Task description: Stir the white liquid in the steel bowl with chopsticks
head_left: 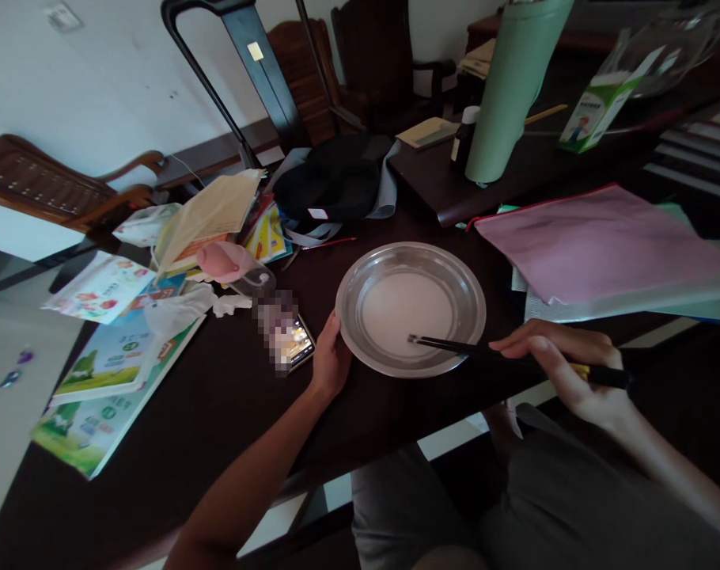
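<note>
Right hand [577, 366] closed round black chopsticks [464, 345], long axis pointing leftward from it, tips over metal bowl [470, 307]; left hand [331, 360] part-curled, holding bowl

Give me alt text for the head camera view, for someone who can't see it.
A person's right hand holds black chopsticks in a metal bowl of whitish liquid while the left hand holds its edge, on a dark table. A phone and booklets lie left, a pink pouch right.
</note>
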`<act>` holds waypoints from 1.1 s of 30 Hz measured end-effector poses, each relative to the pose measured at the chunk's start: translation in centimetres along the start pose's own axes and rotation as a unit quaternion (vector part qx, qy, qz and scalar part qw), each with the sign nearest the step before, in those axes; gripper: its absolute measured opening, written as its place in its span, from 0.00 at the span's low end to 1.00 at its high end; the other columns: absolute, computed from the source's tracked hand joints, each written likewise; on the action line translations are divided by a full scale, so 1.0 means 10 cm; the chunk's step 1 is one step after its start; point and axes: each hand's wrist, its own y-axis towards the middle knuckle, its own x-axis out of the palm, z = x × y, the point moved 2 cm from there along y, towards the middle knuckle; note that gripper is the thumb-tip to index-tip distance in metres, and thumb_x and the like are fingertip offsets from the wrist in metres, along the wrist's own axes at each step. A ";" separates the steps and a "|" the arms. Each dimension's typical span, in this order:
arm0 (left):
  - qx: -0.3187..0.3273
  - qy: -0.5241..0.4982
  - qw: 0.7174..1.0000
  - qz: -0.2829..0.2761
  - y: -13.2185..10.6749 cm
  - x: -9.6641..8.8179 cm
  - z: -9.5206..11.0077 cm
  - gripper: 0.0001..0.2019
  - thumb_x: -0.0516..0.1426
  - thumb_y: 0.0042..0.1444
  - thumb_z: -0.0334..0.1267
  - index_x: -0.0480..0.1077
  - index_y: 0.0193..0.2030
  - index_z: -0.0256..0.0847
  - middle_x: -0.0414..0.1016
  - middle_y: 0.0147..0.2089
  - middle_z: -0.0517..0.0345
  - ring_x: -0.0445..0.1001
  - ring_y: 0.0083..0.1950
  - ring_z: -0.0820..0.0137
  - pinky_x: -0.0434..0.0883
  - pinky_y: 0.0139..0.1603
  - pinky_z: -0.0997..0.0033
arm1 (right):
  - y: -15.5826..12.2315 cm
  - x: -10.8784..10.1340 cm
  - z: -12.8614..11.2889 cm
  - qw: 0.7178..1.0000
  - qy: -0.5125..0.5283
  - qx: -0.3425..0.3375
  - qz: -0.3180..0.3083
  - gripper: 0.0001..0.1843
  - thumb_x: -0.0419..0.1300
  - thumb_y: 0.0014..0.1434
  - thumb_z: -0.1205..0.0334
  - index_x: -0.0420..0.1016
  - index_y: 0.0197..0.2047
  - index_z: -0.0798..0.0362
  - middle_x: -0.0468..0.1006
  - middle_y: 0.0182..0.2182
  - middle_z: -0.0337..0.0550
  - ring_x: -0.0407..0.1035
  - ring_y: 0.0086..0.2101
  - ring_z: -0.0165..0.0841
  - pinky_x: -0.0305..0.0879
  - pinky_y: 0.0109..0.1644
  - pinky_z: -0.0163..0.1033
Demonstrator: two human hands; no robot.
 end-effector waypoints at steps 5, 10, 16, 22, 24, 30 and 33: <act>-0.001 0.000 1.000 0.002 0.00 0.01 0.00 0.19 0.64 0.59 0.51 0.80 0.52 0.44 0.84 0.57 0.52 0.75 0.67 0.51 0.70 0.70 0.50 | 0.10 0.21 0.03 0.999 0.008 -0.003 -0.051 0.08 0.61 0.70 0.65 0.83 0.42 0.47 0.89 0.39 0.42 0.85 0.37 0.35 0.81 0.39 0.35; 0.001 0.001 1.000 0.002 -0.01 0.01 0.01 0.18 0.63 0.60 0.51 0.80 0.52 0.44 0.84 0.57 0.52 0.74 0.68 0.52 0.70 0.70 0.51 | 0.09 0.28 0.16 0.999 -0.003 0.000 -0.047 0.08 0.61 0.70 0.64 0.82 0.46 0.46 0.89 0.45 0.43 0.85 0.43 0.37 0.83 0.45 0.40; 0.000 -0.008 1.000 -0.008 -0.01 0.01 0.01 0.18 0.64 0.59 0.51 0.80 0.51 0.44 0.84 0.57 0.53 0.74 0.68 0.52 0.70 0.70 0.51 | 0.03 0.05 0.10 0.998 -0.054 0.020 0.020 0.10 0.59 0.70 0.67 0.83 0.42 0.48 0.88 0.39 0.44 0.84 0.38 0.36 0.79 0.38 0.39; 0.003 -0.002 1.000 -0.004 0.00 0.01 0.00 0.19 0.65 0.59 0.51 0.80 0.51 0.43 0.84 0.57 0.52 0.75 0.66 0.51 0.71 0.69 0.51 | -0.04 -0.08 0.04 0.998 -0.004 0.058 0.022 0.15 0.56 0.73 0.64 0.82 0.37 0.46 0.87 0.34 0.39 0.83 0.35 0.35 0.78 0.37 0.38; 0.006 -0.005 1.000 -0.005 0.01 0.00 0.00 0.19 0.65 0.58 0.52 0.80 0.51 0.43 0.84 0.56 0.53 0.76 0.66 0.51 0.71 0.69 0.51 | -0.01 -0.02 0.04 0.999 0.011 0.047 0.001 0.15 0.57 0.73 0.64 0.83 0.37 0.46 0.87 0.33 0.39 0.84 0.34 0.34 0.79 0.36 0.36; 0.002 -0.007 1.000 -0.005 0.01 -0.01 -0.01 0.19 0.65 0.58 0.51 0.80 0.51 0.43 0.85 0.55 0.53 0.76 0.66 0.52 0.70 0.70 0.51 | 0.08 0.27 0.16 0.998 0.022 0.021 -0.052 0.08 0.61 0.70 0.64 0.83 0.45 0.46 0.89 0.44 0.42 0.85 0.42 0.36 0.82 0.43 0.37; 0.001 -0.007 1.000 0.001 0.01 -0.01 -0.01 0.19 0.65 0.58 0.51 0.80 0.51 0.43 0.85 0.55 0.53 0.76 0.65 0.52 0.70 0.70 0.52 | 0.09 0.31 0.21 0.999 0.006 0.015 -0.052 0.08 0.62 0.70 0.64 0.82 0.47 0.46 0.88 0.48 0.43 0.84 0.46 0.38 0.82 0.49 0.40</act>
